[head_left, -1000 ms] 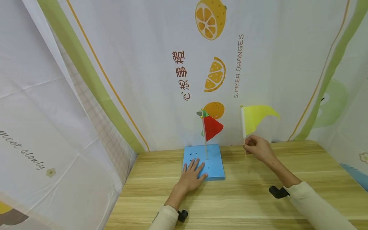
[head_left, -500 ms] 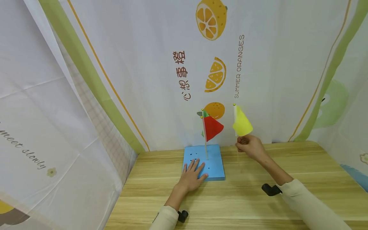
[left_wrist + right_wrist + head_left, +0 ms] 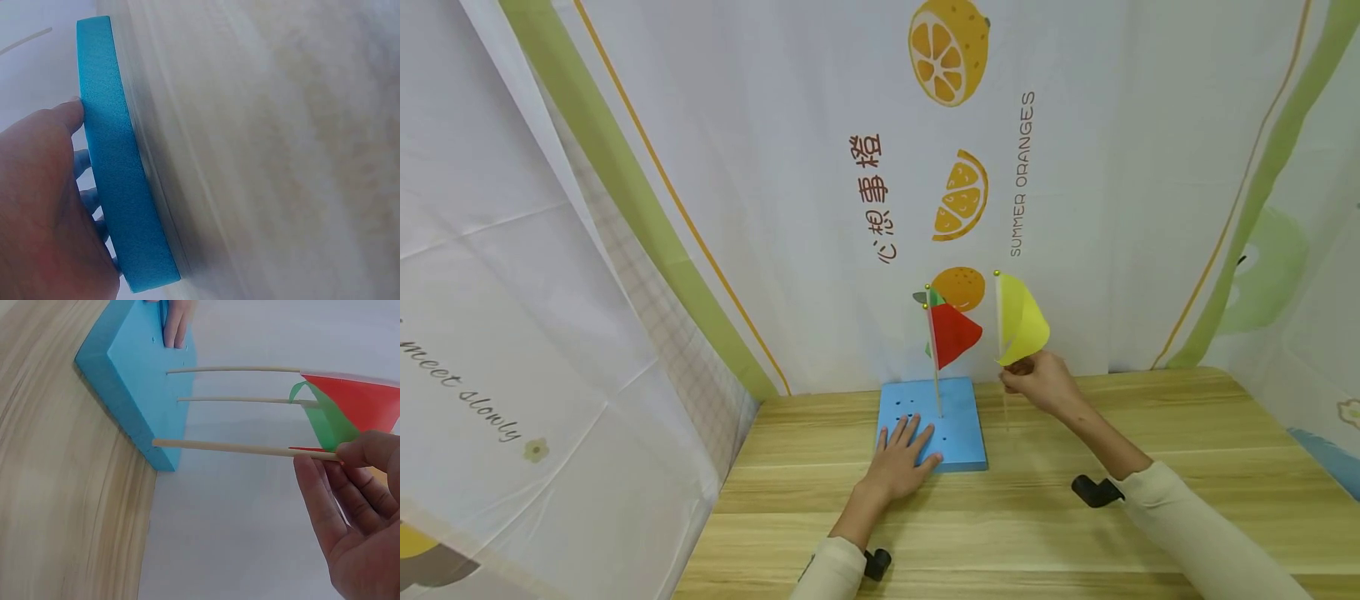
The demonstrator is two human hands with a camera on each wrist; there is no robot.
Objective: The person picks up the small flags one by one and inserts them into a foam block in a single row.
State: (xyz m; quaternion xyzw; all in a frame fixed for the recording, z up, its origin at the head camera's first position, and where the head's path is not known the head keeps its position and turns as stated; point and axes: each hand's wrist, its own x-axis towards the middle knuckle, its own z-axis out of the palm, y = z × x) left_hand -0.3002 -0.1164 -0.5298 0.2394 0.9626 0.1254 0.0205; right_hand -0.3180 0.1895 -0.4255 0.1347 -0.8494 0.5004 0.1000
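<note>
A blue foam block point(image 3: 964, 450) with several small holes lies on the table. My left hand point(image 3: 895, 468) rests on its near left part, fingers spread and straight. Two flags stand upright in the block: a red flag point(image 3: 953, 335) and, mostly hidden behind it, a green flag point(image 3: 328, 420). Thumb and fingers of my right hand point(image 3: 1047, 385) pinch the wooden stick point(image 3: 237, 448) of a yellow flag point(image 3: 1028, 321). In the head view this flag is upright in the air, right of the block, its cloth curled. The stick's lower end is free.
The wooden table point(image 3: 820, 533) reaches back to a white curtain point(image 3: 790, 208) with printed oranges. Another white cloth point(image 3: 497, 250) hangs at the left. Black wrist mounts point(image 3: 1096, 492) sit by both sleeves.
My right hand has moved left with the yellow flag, closer to the block. The flag's cloth has swung and curled. My left hand stays where it was on the block.
</note>
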